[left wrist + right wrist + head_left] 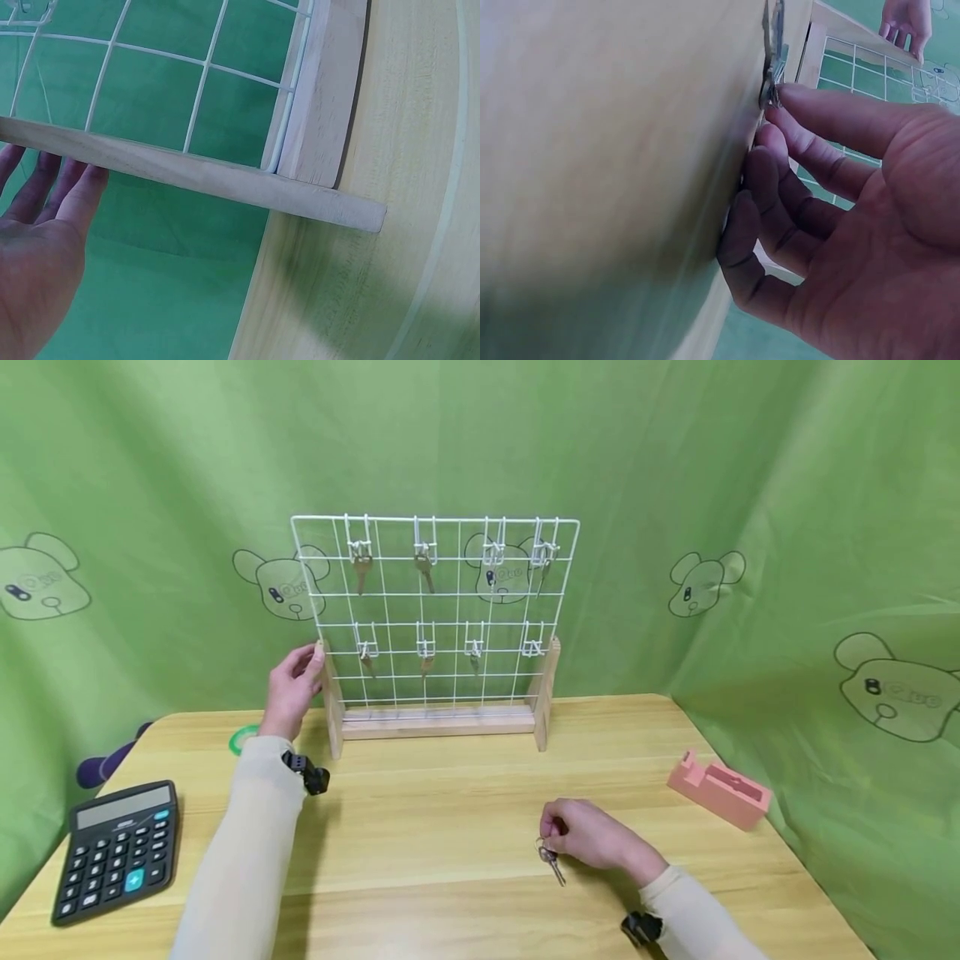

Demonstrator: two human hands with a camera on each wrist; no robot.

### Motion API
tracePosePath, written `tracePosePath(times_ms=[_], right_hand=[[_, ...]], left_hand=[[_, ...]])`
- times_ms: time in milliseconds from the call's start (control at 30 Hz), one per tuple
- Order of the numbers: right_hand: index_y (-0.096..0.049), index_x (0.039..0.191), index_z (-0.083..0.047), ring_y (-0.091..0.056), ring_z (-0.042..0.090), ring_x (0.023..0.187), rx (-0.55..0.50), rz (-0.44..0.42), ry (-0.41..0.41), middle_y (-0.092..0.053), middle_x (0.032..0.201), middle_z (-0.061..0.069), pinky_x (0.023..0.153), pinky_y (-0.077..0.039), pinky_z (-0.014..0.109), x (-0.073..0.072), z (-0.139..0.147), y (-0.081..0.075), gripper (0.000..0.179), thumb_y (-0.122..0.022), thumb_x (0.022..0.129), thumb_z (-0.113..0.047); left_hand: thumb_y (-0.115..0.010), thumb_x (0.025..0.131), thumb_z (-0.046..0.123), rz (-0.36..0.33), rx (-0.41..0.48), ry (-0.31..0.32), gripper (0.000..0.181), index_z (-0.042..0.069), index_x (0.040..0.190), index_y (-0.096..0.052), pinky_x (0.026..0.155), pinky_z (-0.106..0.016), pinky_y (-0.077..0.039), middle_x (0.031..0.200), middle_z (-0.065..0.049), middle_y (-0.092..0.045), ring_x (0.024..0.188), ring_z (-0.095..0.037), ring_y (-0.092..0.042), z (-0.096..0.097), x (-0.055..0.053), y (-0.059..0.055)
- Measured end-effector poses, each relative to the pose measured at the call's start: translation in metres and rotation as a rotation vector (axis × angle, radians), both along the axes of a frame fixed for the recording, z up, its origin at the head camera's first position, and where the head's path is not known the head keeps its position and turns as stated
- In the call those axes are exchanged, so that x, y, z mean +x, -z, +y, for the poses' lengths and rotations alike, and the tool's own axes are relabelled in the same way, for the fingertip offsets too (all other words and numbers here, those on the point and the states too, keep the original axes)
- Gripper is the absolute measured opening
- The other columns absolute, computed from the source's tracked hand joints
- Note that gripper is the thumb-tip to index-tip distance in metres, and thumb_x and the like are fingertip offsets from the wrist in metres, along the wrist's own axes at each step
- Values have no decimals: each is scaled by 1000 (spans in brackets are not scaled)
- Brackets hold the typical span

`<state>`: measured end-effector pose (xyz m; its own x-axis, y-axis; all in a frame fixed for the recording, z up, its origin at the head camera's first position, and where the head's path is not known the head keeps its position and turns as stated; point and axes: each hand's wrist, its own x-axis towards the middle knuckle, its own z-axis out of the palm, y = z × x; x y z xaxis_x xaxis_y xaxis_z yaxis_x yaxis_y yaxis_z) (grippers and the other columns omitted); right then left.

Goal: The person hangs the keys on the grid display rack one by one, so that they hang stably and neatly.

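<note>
A white wire grid rack [459,624] stands upright between wooden side posts, with several keys hanging from its hooks, such as a key [362,572] at upper left. My left hand [291,689] touches the outer side of the left wooden post [332,702]; the left wrist view shows the fingers [81,196] fairly straight against it. Low over the table, my right hand [592,835] pinches a small bunch of keys [553,864] by the ring between thumb and fingertips. In the right wrist view the keys [772,56] are seen edge-on, their number unclear.
On the left lie a black calculator [116,852] and a green ring-shaped roll [238,740]. A pink tape dispenser [720,789] sits at the right edge of the wooden table [420,827]. Green curtain [615,460] hangs behind and at the sides. A purple object [112,766] shows beyond the left edge.
</note>
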<state>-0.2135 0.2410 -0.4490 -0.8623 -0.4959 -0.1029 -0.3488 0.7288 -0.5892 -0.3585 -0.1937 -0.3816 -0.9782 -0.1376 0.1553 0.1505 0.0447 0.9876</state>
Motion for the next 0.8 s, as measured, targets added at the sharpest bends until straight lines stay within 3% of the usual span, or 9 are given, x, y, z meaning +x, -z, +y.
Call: tracePosePath(times_ms=[333,567,800], right_hand=[[-61,82,-11,-51,12,68,-8,-9,2,-56,74,-5,56,-45,24,1,2,2,13,-64,85,1],[-61,87,-8,-53,16,72,-106,-44,42,-58,79,1,59,-50,25,1,5,4,15,-63,80,6],[-64,93,-6,-57,17,75,-202,-48,17,-60,81,1,64,-55,27,-1,6,-1,20,-59,80,9]], left_hand=[[-55,100,35,3,-7,1,56,8,147,-41,107,-34,-42,147,-17,-42,131,-31,-43,3,-1,3],[-55,101,34,5,1,-9,54,9,147,-42,108,-34,-42,146,-16,-44,131,-30,-43,3,0,1],[-55,100,36,5,-1,-27,55,9,146,-44,107,-34,-43,145,-16,-45,130,-30,-45,3,0,1]])
